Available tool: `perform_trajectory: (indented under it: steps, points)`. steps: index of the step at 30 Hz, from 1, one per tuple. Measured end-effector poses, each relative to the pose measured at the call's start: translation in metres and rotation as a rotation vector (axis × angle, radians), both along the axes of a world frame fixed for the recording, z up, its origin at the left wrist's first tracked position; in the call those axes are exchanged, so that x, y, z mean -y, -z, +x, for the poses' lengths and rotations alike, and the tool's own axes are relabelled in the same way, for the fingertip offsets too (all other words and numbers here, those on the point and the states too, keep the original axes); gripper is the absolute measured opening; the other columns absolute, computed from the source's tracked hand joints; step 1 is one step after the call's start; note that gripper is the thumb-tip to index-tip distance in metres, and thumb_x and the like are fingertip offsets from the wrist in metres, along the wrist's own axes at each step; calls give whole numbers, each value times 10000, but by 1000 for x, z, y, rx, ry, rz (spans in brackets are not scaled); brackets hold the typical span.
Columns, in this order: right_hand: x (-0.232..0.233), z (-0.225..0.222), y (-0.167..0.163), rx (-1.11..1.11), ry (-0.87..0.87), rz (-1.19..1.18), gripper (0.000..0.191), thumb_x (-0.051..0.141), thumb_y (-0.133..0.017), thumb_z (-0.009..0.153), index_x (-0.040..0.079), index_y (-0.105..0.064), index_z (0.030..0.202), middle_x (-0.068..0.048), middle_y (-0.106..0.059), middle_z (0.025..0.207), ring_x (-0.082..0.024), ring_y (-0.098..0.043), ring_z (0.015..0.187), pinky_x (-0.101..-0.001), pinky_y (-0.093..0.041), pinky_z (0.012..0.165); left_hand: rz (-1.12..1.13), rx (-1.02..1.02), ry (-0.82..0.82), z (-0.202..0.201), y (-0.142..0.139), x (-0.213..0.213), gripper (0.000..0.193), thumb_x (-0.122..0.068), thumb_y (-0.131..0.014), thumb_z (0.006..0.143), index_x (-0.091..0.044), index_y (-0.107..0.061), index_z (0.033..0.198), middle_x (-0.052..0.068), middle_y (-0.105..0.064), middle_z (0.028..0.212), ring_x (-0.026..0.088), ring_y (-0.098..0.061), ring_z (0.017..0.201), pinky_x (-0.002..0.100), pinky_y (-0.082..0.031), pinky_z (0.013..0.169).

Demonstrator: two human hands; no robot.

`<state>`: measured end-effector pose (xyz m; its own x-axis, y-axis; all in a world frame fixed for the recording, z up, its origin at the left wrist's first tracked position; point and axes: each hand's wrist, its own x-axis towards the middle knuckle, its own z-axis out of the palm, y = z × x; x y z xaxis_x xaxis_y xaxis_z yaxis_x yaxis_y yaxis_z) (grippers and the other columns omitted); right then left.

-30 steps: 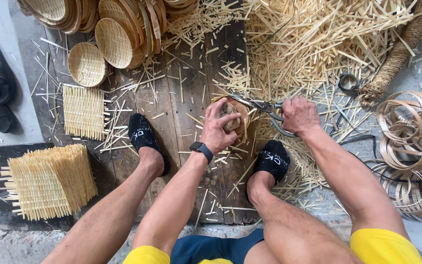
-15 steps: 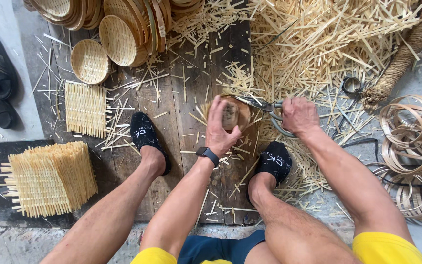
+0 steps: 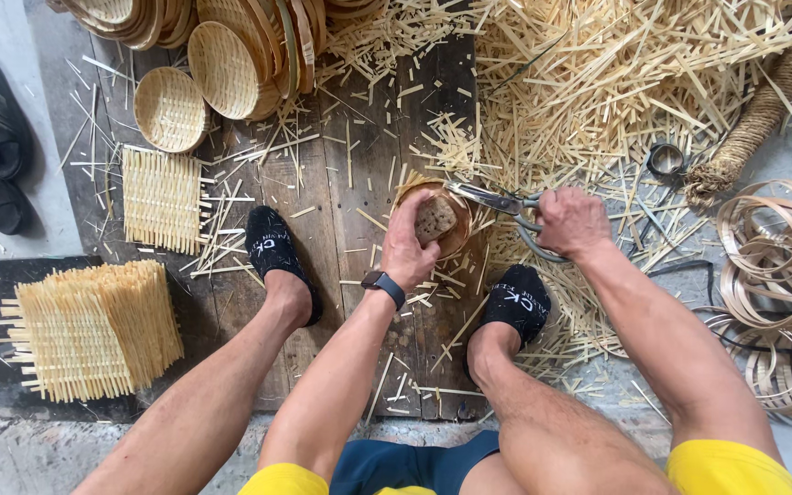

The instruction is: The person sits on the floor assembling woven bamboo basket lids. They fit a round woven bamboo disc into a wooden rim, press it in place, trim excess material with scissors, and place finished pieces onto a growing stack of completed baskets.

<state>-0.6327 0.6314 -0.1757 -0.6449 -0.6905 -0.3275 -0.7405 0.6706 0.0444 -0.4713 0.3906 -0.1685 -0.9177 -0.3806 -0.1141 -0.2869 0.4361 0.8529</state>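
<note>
- Gripping a small woven basket [image 3: 434, 220], your left hand [image 3: 410, 249] curls its fingers over the rim.
- Your right hand [image 3: 572, 222] clamps scissors [image 3: 499, 203], blades touching that rim.

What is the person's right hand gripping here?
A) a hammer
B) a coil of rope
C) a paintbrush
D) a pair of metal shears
D: the right hand is closed around the handles of metal shears, whose blades reach the rim of the small woven basket that the left hand steadies.
</note>
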Motion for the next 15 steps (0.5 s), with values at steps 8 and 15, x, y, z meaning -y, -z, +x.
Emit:
perform_trajectory:
  steps: [8, 15]
  points:
    - [15, 3, 1, -45, -26, -107, 442, 444, -716, 742, 34, -652, 893, -113, -624, 770, -229, -630, 715, -355, -574, 655, -101, 16, 206, -6, 2, 14, 752, 84, -687, 640, -183, -616, 1339, 171, -613, 1355, 348, -563, 1297, 407, -466, 1138]
    - [6, 3, 1, 25, 29, -116, 348, 374, -736, 859, 40, -649, 909, -117, -612, 815, -213, -602, 741, -354, -563, 627, -94, 150, -228, 1, -19, -18, 911, -298, -946, 607, -68, -485, 1359, 192, -555, 1247, 338, -555, 1189, 421, -472, 1047]
